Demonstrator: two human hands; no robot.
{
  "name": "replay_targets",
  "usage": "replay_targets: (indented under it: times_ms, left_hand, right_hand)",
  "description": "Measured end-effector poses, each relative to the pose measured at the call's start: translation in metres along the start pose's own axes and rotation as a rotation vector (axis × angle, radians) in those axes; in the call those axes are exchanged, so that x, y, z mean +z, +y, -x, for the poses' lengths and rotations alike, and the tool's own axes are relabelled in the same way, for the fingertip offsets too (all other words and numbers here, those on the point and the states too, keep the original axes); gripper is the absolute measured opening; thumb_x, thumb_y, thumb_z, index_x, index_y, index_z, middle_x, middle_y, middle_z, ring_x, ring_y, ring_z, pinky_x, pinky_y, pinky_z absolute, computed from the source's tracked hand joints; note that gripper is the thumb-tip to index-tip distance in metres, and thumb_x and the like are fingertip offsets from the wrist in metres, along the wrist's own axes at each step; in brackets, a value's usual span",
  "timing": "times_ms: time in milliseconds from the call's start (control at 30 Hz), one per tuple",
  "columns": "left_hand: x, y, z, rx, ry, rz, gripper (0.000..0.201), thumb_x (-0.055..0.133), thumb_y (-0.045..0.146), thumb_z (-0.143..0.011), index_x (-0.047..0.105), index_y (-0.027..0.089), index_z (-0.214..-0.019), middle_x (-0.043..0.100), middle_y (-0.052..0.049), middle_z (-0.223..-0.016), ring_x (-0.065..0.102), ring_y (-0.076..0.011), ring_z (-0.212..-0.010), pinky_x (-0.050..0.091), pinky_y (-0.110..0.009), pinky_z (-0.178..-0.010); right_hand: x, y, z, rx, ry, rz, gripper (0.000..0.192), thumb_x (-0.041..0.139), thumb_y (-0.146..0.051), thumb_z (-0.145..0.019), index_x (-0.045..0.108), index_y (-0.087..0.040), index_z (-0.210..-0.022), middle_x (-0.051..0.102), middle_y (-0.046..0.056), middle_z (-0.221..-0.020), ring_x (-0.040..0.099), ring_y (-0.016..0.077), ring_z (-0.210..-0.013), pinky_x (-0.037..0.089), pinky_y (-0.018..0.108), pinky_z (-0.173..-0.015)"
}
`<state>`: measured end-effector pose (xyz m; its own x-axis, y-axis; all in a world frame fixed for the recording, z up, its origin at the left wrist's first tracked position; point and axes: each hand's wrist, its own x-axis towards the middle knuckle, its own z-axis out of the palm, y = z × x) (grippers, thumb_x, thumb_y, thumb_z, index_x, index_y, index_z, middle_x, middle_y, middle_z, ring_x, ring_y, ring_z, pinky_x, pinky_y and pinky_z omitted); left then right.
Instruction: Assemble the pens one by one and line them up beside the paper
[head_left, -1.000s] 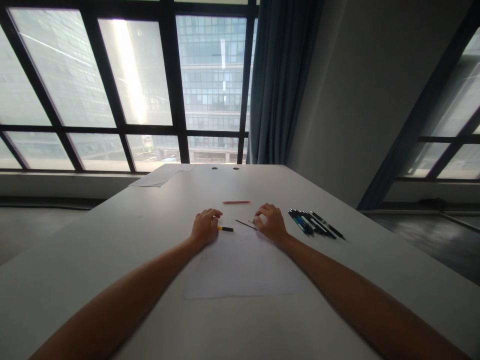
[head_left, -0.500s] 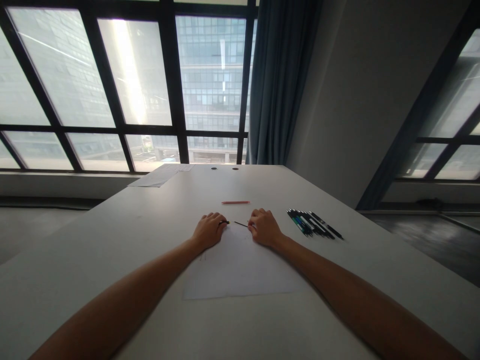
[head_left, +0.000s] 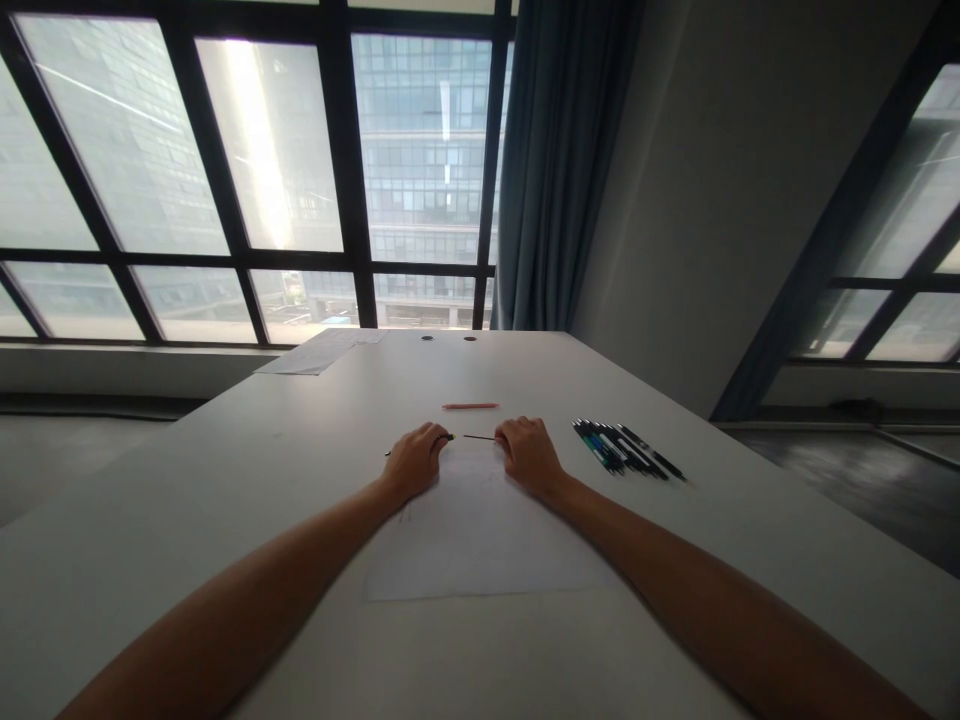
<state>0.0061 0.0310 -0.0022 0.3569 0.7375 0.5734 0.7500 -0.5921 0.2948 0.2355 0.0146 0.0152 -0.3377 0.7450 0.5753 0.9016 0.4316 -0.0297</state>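
Above the far edge of a white sheet of paper (head_left: 487, 560), my two hands face each other. My left hand (head_left: 415, 460) is closed round a dark pen (head_left: 451, 437); one end pokes out by the fingertips and the other behind the hand. Pinched in my right hand (head_left: 529, 452) is a thin dark stick (head_left: 478, 437) that looks like a pen refill, pointing left toward the pen. A small gap separates the two. A pinkish pencil-like stick (head_left: 470, 406) lies just beyond them. Faint marks show at the paper's left side.
A row of several dark pens (head_left: 628, 450) lies right of my right hand on the white table (head_left: 300, 450). More papers (head_left: 309, 355) rest at the far left edge. Two dark round discs (head_left: 427, 338) sit at the far end, before the window and curtain (head_left: 551, 170).
The thin stick has swung from slanting to nearly level. My left hand has turned slightly and shifted left, so the pen's rear end now shows behind it.
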Motion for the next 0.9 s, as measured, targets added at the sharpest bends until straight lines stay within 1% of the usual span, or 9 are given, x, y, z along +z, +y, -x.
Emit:
replay_targets:
  times_ms: [267,400,467,567,633,667,733,800,900]
  left_hand:
    - [0.0,0.0,0.0,0.036,0.014,-0.002,0.019,0.044,0.024,-0.095,0.062,0.022,-0.097,0.068,-0.004,-0.094,0.064,-0.0188,-0.082,0.049,-0.031,-0.073]
    - [0.0,0.0,0.0,0.059,0.01,0.003,0.018,0.044,0.022,-0.094,0.062,0.022,-0.098,0.067,-0.005,-0.096,0.063,-0.0191,-0.083,0.049,-0.032,-0.076]
    - [0.0,0.001,0.0,0.102,-0.01,0.004,0.018,0.044,0.019,-0.093,0.061,0.021,-0.1,0.066,-0.006,-0.097,0.062,-0.0196,-0.085,0.048,-0.033,-0.078]
    - [0.0,0.003,0.001,0.212,-0.029,0.014,0.023,0.043,0.014,-0.092,0.059,0.021,-0.106,0.064,-0.007,-0.097,0.06,-0.0202,-0.09,0.048,-0.034,-0.082]
    - [-0.001,0.003,0.001,0.236,0.01,0.038,0.025,0.041,0.014,-0.093,0.057,0.02,-0.11,0.064,-0.008,-0.098,0.059,-0.0203,-0.091,0.048,-0.035,-0.083]
    - [-0.001,0.003,0.001,0.227,0.049,0.052,0.025,0.039,0.014,-0.094,0.056,0.019,-0.111,0.063,-0.008,-0.099,0.059,-0.0204,-0.091,0.048,-0.035,-0.083]
    - [-0.001,0.002,0.001,0.182,0.136,0.067,0.024,0.037,0.016,-0.095,0.053,0.019,-0.113,0.063,-0.008,-0.101,0.059,-0.0205,-0.092,0.047,-0.035,-0.084]
    - [-0.001,0.001,0.0,0.136,0.191,0.061,0.024,0.036,0.019,-0.097,0.052,0.019,-0.115,0.063,-0.008,-0.101,0.06,-0.0202,-0.092,0.047,-0.035,-0.084]
    - [-0.001,0.002,0.0,0.128,0.173,0.055,0.024,0.036,0.021,-0.097,0.052,0.021,-0.116,0.064,-0.007,-0.102,0.06,-0.0197,-0.09,0.047,-0.034,-0.083]
  right_hand:
    - [0.003,0.004,0.002,-0.059,0.006,-0.037,0.018,0.047,-0.007,-0.087,0.063,-0.016,-0.084,0.067,0.008,-0.085,0.053,0.0212,-0.086,0.029,0.034,-0.08]
    - [0.003,0.002,0.003,-0.129,0.043,-0.101,0.02,0.045,-0.012,-0.092,0.064,-0.017,-0.086,0.066,0.007,-0.086,0.053,0.0208,-0.086,0.032,0.035,-0.082]
    - [0.002,-0.002,0.004,-0.183,0.085,-0.162,0.022,0.043,-0.016,-0.095,0.064,-0.018,-0.091,0.067,0.007,-0.09,0.054,0.0207,-0.089,0.033,0.035,-0.085]
    - [0.002,-0.009,0.005,-0.258,0.122,-0.267,0.026,0.041,-0.017,-0.096,0.061,-0.018,-0.112,0.067,0.008,-0.105,0.055,0.0207,-0.099,0.035,0.036,-0.091]
    - [0.003,-0.01,0.005,-0.22,0.147,-0.285,0.032,0.046,-0.019,-0.094,0.056,-0.018,-0.124,0.064,0.01,-0.117,0.053,0.0222,-0.108,0.035,0.037,-0.096]
    - [0.004,-0.009,0.004,-0.17,0.159,-0.269,0.034,0.049,-0.02,-0.092,0.056,-0.018,-0.125,0.062,0.011,-0.122,0.052,0.0234,-0.111,0.035,0.039,-0.097]
    - [0.007,-0.004,0.004,-0.058,0.155,-0.195,0.03,0.055,-0.021,-0.088,0.062,-0.017,-0.117,0.059,0.012,-0.127,0.05,0.0255,-0.115,0.032,0.042,-0.099]
    - [0.011,0.003,0.003,0.017,0.101,-0.108,0.021,0.058,-0.021,-0.085,0.069,-0.017,-0.103,0.058,0.012,-0.128,0.047,0.0265,-0.118,0.029,0.044,-0.101]
    - [0.015,0.01,0.003,0.074,0.008,-0.025,0.015,0.061,-0.022,-0.083,0.072,-0.017,-0.091,0.057,0.012,-0.129,0.044,0.0274,-0.121,0.026,0.045,-0.102]
